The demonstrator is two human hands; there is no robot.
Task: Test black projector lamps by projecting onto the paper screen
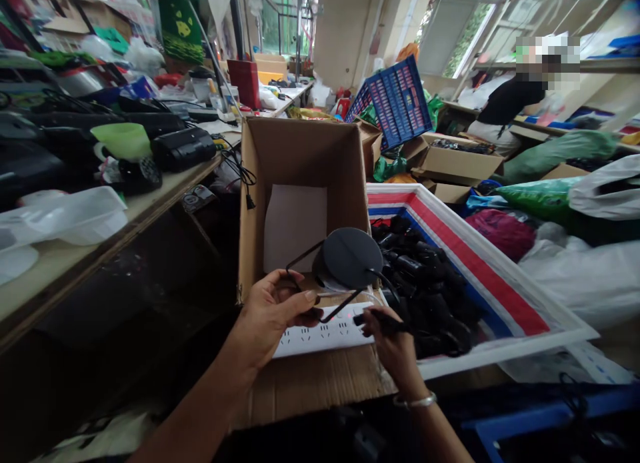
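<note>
Over a white power strip [323, 333], my left hand [273, 309] has its thumb and fingers closed on a black cord [343, 306]. The cord loops round a dark grey, round, flat-topped device [351, 257] just beyond my fingers. My right hand [393, 346], a silvery bangle at its wrist, grips a black plug-like cord end [385, 321] beside the strip's right end. Its exact shape is partly hidden by my fingers. The strip lies on brown cardboard [305, 389], at the near side of an open cardboard box [300, 153] with a pale sheet inside.
To the right, a white-framed tray [515, 309] with striped lining holds many black items [425, 283]. A cluttered bench [150, 213] runs along the left. Behind the tray are a tilted blue crate [400, 103], cartons and bags. A person in black [507, 106] bends at the far right.
</note>
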